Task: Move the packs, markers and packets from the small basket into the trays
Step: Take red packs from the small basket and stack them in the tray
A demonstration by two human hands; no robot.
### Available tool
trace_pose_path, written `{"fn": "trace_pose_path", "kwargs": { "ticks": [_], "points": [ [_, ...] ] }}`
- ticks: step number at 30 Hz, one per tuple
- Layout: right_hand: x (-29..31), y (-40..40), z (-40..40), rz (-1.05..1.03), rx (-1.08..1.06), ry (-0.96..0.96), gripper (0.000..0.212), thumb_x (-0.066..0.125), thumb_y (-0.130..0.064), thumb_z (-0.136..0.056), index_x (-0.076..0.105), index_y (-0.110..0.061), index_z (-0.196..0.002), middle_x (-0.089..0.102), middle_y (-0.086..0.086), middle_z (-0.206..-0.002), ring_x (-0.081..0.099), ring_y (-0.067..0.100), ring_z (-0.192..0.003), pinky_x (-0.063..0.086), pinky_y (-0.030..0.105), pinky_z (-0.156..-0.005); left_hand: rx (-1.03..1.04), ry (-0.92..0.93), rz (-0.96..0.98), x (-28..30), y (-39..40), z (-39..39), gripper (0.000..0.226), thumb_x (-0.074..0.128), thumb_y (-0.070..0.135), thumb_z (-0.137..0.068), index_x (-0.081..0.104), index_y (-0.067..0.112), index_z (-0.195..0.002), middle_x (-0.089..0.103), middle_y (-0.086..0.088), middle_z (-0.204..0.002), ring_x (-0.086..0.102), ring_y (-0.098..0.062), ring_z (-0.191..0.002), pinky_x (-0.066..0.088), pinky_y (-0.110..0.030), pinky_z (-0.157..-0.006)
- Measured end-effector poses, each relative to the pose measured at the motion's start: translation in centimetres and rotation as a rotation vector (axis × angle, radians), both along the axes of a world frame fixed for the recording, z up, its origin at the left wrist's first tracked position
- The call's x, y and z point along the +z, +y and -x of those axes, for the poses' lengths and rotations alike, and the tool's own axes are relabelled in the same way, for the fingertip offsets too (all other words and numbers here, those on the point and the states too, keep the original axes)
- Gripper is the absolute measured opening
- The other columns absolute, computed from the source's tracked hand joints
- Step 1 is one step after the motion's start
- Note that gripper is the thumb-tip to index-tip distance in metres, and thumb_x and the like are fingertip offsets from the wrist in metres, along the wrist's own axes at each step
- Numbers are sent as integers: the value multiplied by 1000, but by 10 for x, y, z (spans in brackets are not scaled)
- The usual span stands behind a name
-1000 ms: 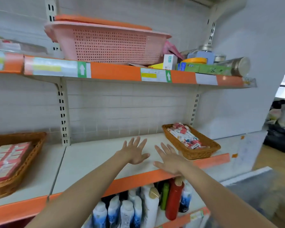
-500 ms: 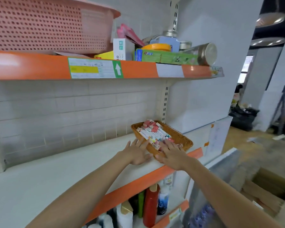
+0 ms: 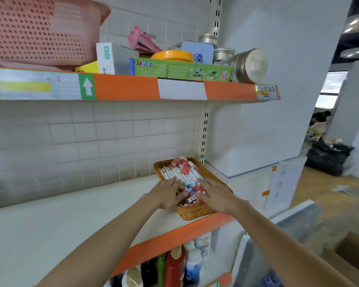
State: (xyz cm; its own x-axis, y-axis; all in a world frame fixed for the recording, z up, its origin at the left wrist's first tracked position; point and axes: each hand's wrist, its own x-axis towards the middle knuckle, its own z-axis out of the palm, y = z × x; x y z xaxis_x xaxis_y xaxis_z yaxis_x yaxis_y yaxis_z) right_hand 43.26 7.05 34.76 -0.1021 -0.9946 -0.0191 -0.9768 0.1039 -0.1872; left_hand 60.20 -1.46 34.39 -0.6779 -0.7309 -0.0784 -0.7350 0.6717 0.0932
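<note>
Green box (image 3: 182,70) reads "佳洁士"; shelf label (image 3: 87,87) shows arrow.

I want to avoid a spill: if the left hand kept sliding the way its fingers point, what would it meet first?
Probably the markers lying in the small basket, just past the left hand; depth is unclear.

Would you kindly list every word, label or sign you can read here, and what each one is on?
"佳洁士": red brand name on the green box on the upper shelf.
White up arrow on green: sign on the shelf-edge label.
Yellow shelf-edge tag: handwriting, unreadable.
Paper sheet on the side panel: handwriting, unreadable.
White box, markers, bottles: print too small.
</note>
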Motion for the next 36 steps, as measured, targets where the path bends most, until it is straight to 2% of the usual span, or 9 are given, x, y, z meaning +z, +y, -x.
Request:
{"fn": "trace_pose_path", "kwargs": {
  "ticks": [3,5,7,9,14,20,23,27,36],
  "points": [
    [2,-9,-1,15,42,-81,58,49,-34,-99,29,-17,-150,29,5,-152,38,22,-134,37,33,-107,21,35,29,-3,-6,4,59,42,47,-97,38,9,-142,37,-14,-144,31,-30,-135,26,-37,-112],
    [1,-15,-1,16,47,-106,51,58,-28,-95,43,-17,-142,41,5,-142,48,21,-123,41,30,-99,22,82,42,0,-12,7,40,55,39,-88,56,10,-116,51,-11,-119,44,-27,-118,38,-34,-99],
    [1,-23,0,0,38,-125,48,63,-25,-91,50,-17,-137,48,6,-136,51,22,-117,44,30,-94,22,113,70,4,-17,8,15,60,27,-81,53,12,-81,51,-5,-89,51,-26,-98,43,-32,-80],
    [1,-29,1,-40,38,-103,47,65,-23,-89,55,-16,-133,50,8,-135,53,24,-116,46,31,-92,35,124,78,8,-16,9,25,60,18,-78,41,14,-62,43,-2,-71,55,-29,-86,41,-32,-66],
    [0,-35,-4,-54,34,-70,46,68,-22,-87,56,-16,-131,46,8,-136,50,28,-122,44,35,-99,58,52,170,10,-19,15,21,58,28,-86,65,8,-88,63,-9,-96,57,-24,-96,42,-30,-74],
    [5,-29,-6,59,97,-37,34,67,-24,-89,59,-16,-121,43,6,-123,49,23,-106,42,33,-87,60,87,193,9,-15,16,15,50,21,-84,55,11,-74,52,-12,-90,49,-30,-103,40,-35,-88],
    [6,-27,-14,178,144,-92,34,65,-10,-87,52,-15,-118,45,4,-124,47,19,-105,40,29,-81,74,181,206,10,-11,3,18,55,19,-86,66,10,-97,54,-12,-107,47,-29,-109,39,-32,-89],
    [7,-28,-34,295,219,-167,28,61,-7,-85,49,-17,-108,46,0,-117,49,22,-107,41,33,-82,130,312,213,13,0,-23,32,61,22,-85,59,12,-115,56,-12,-114,51,-30,-110,44,-34,-91],
    [-5,-37,-122,265,522,-135,20,54,-7,-84,45,-16,-100,48,3,-109,47,21,-102,36,34,-78,414,295,162,0,32,-119,34,63,21,-83,59,13,-116,52,-6,-112,53,-23,-104,46,-29,-84]
  ]
}}
